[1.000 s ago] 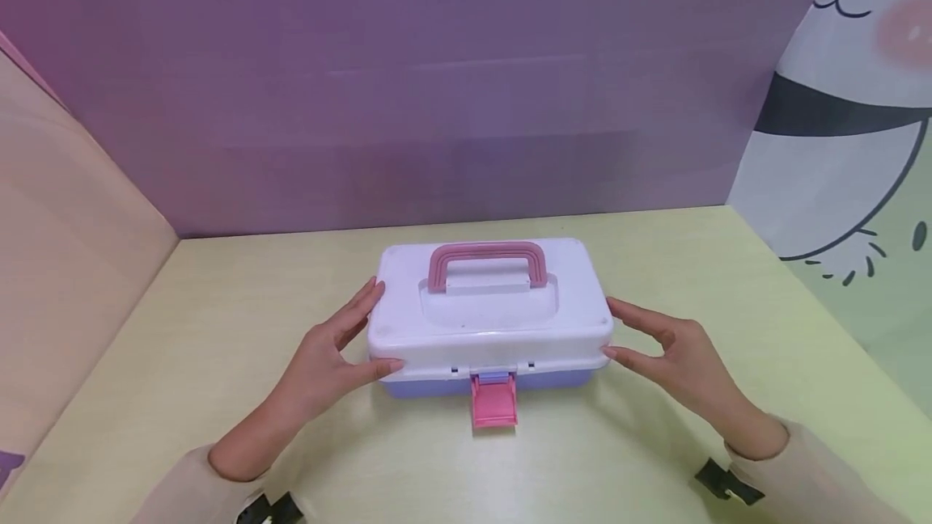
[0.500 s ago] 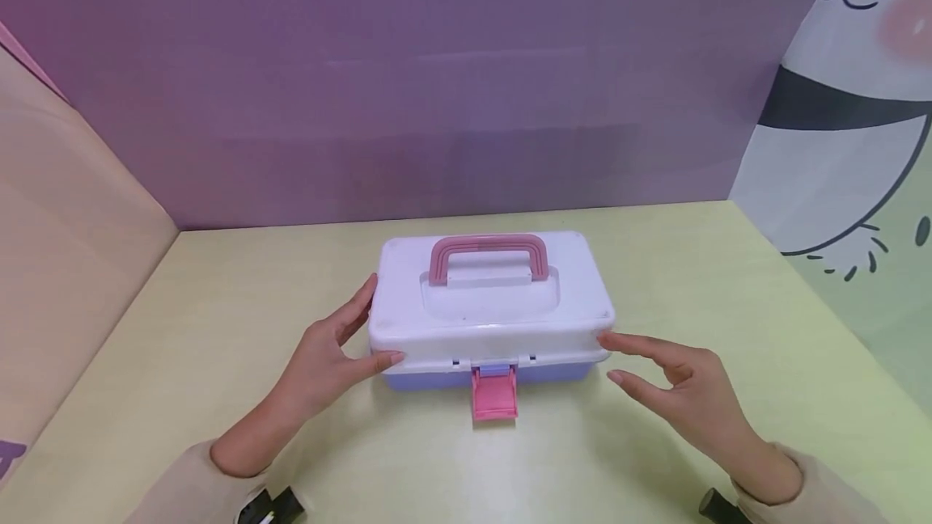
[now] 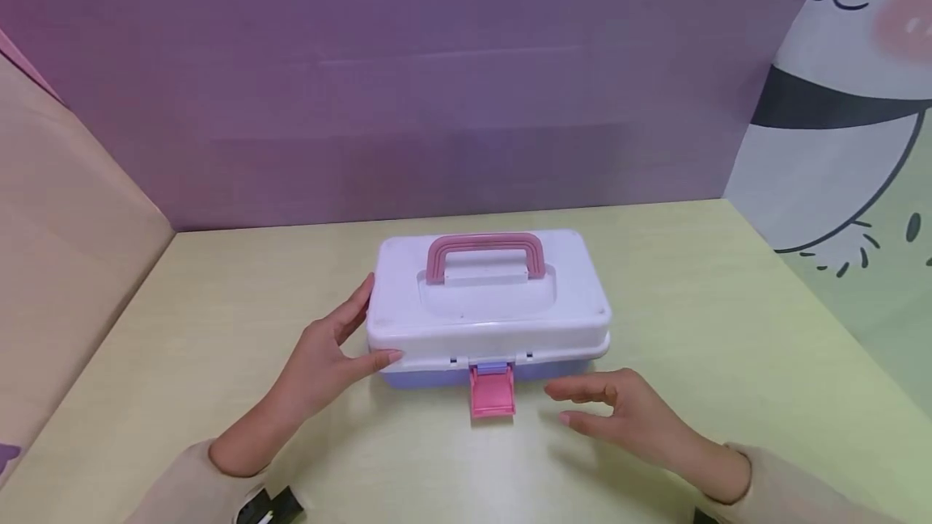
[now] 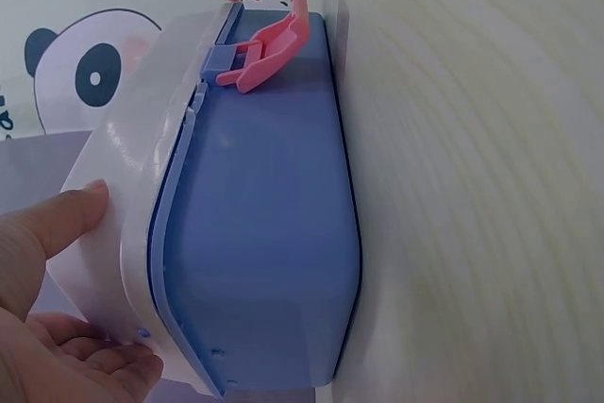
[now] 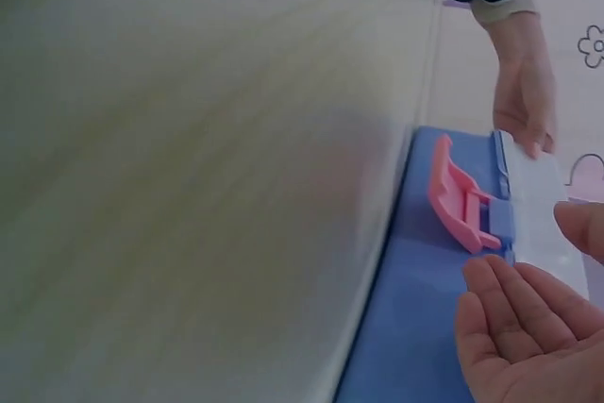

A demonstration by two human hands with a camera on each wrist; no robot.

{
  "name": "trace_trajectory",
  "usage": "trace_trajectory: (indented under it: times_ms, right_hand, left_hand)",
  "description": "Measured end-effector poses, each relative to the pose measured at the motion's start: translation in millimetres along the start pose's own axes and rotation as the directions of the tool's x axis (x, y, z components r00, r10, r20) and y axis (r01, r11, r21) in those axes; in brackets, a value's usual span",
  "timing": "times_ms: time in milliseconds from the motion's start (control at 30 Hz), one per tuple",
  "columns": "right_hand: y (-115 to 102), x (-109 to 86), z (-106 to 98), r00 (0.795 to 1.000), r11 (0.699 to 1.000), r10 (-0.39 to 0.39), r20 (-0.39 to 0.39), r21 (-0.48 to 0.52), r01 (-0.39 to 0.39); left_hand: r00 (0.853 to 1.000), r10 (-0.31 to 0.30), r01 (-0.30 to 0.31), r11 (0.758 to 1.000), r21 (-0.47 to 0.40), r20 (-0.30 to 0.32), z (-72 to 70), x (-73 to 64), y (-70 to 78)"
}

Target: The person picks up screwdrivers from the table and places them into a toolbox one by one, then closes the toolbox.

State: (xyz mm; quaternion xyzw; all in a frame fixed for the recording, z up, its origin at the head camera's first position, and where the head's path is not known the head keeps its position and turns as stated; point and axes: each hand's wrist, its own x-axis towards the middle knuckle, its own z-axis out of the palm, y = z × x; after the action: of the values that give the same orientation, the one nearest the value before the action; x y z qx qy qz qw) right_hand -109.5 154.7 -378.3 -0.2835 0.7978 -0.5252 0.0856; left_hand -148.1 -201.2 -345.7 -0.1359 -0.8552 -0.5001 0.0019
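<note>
A plastic storage box with a white lid point(image 3: 480, 330) and a lilac-blue base point(image 4: 255, 205) sits on the table. Its pink handle point(image 3: 485, 242) stands up from the lid. At the front, the pink latch point(image 3: 493, 395) hangs swung out and down from the lid. My left hand point(image 3: 328, 362) grips the lid's left end, thumb on the front face and fingers at the side. To the right of the latch, my right hand point(image 3: 626, 415) is in front of the box, fingers extended, thumb apart, holding nothing.
The pale wood-grain table point(image 3: 247, 289) runs back to a purple wall panel point(image 3: 473, 103). A cream panel point(image 3: 73, 184) bounds the left side, and a panel with a panda drawing point(image 3: 837, 176) bounds the right.
My right hand has let go of the box's right end and moved left and toward me, near the latch. The left hand has kept its hold; the box has stayed in place.
</note>
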Motion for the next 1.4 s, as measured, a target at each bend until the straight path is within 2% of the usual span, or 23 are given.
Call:
trace_trajectory:
  times_ms: [133,233,367,600,800,933,1233,1400]
  right_hand:
    - [1.9,7.5,6.9,0.996,0.997,0.059,0.062,0.054,-0.063]
    - [2.4,13.1,12.3,0.987,0.983,0.129,0.098,0.122,-0.14]
    - [3.4,22.9,18.9,0.976,0.963,0.184,0.12,0.175,-0.203]
    - [14.3,37.1,29.0,0.982,0.951,0.153,0.112,0.253,-0.177]
    - [18.6,43.1,35.7,0.973,0.927,0.202,0.114,0.3,-0.227]
    - [17.1,45.1,38.5,0.97,0.921,0.227,0.092,0.302,-0.244]
    - [11.4,41.9,42.2,0.959,0.916,0.282,0.023,0.291,-0.276]
    - [5.5,35.3,44.8,0.954,0.903,0.3,-0.006,0.323,-0.282]
  left_hand:
    - [1.0,-0.012,0.012,1.0,0.01,0.0,-1.9,-1.4,1.2]
    - [1.0,-0.026,0.026,0.999,0.022,0.0,-3.2,-2.2,0.1]
    - [1.0,-0.023,0.023,0.999,0.029,0.0,-4.7,-1.6,-1.4]
    - [1.0,-0.01,0.01,1.0,-0.018,0.008,-4.3,0.3,-2.5]
    - [1.0,-0.024,0.024,0.999,-0.02,0.014,-3.1,1.5,-5.3]
    - [1.0,-0.021,0.021,0.999,-0.028,0.018,-2.6,2.0,-5.5]
    - [1.0,-0.015,0.015,1.0,-0.012,0.015,-2.4,3.3,-5.1]
    - [1.0,-0.017,0.018,1.0,-0.008,0.015,-2.9,3.1,-4.7]
